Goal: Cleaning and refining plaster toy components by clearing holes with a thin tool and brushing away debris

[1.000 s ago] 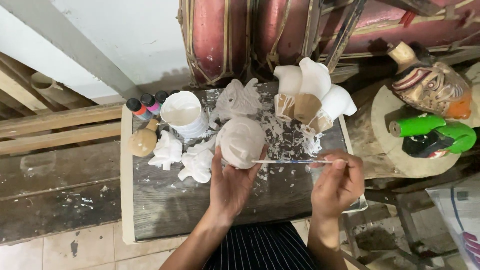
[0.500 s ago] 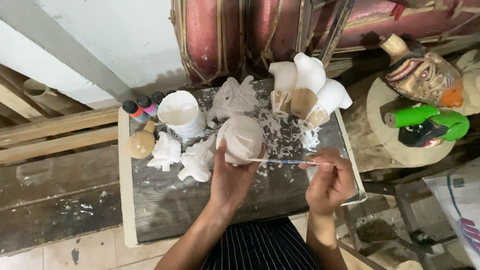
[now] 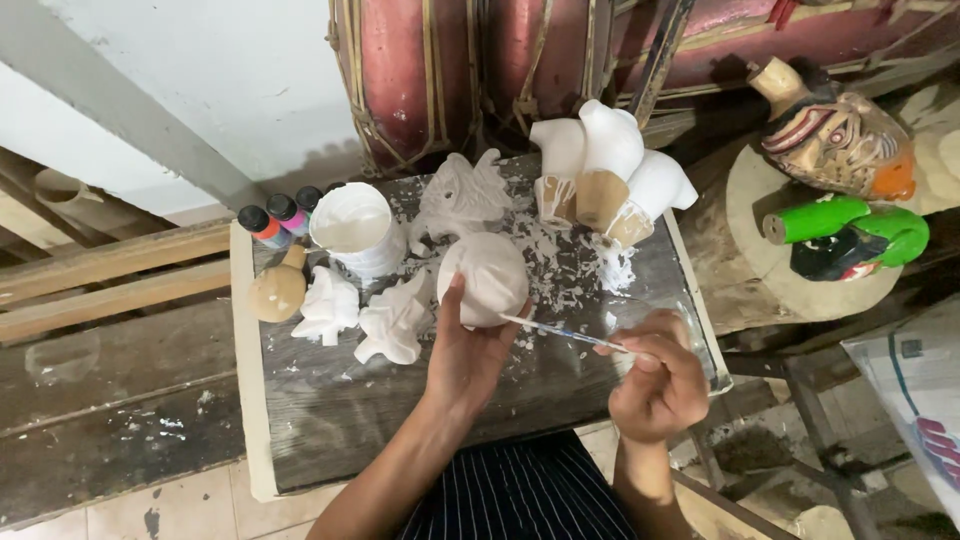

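My left hand (image 3: 465, 355) holds a rounded white figure (image 3: 487, 275) over a paint-spattered wooden board (image 3: 330, 420). A thin paintbrush (image 3: 560, 335) is gripped in my right hand (image 3: 655, 385), its tip touching the figure's lower right side. Around the figure lie other white pieces: two small ones (image 3: 360, 312) to the left and a carved one (image 3: 465, 195) behind it. A white pot of paint (image 3: 352, 228) stands at the back left of the board.
Three small paint bottles (image 3: 278, 215) and a tan gourd-shaped piece (image 3: 277, 290) sit by the pot. Three white-and-brown figures (image 3: 605, 175) stand at the back right. A painted mask (image 3: 835, 140) and a green carving (image 3: 850, 230) rest on a round stand to the right.
Both hands and the figure have stayed nearly still; the brush tip has shifted slightly along the figure's lower side. The view has moved a little.
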